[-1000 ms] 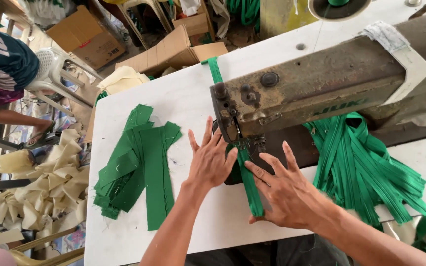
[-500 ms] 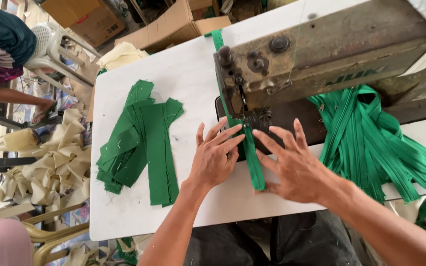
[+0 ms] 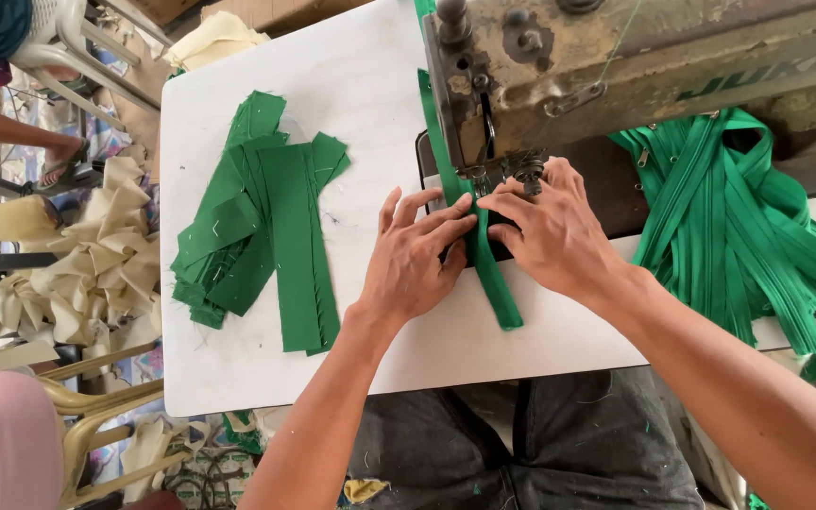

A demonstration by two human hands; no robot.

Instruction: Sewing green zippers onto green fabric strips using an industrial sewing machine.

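Hands, 2: left hand [image 3: 413, 264] & right hand [image 3: 554, 231] press 1 green strip [image 3: 491, 274].

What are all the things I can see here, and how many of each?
sewing machine: one, worn brown-grey metal, top right, on the table
table: one, white, centre
strip: one, green, runs under the machine's needle, between both hands
cut pieces: one pile, too many to count, green, left part of the table
zipper tape: one tangled heap, green, right of the machine
fabric scraps: one heap, cream, on the floor at left
chair: one, white plastic, top left
another person's foot: one, in a sandal, far left
left hand: flat, fingers on the strip
right hand: flat beside the needle, on the strip
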